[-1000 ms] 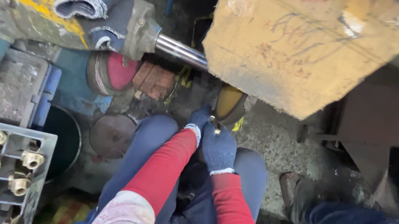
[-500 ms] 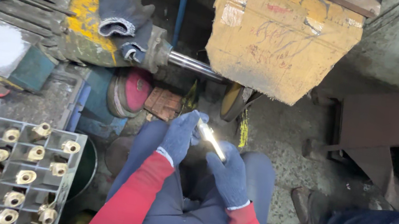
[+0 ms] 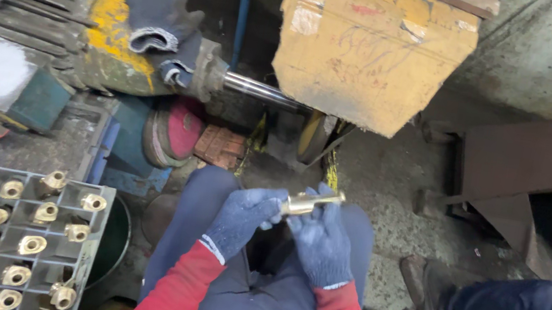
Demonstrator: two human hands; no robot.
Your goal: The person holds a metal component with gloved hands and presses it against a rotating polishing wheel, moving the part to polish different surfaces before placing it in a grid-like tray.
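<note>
Holding a short brass fitting [image 3: 312, 203] over the lap, both gloved hands are clamped on it: the left hand [image 3: 242, 217] at its near end, the right hand [image 3: 322, 238] under its middle. This looks like a check of the piece between polishing passes. Returning it would call for lifting it up to the buffing wheel [image 3: 312, 135] beneath the yellow guard box [image 3: 372, 45]; the crate of brass fittings [image 3: 2, 231] sits to the left.
</note>
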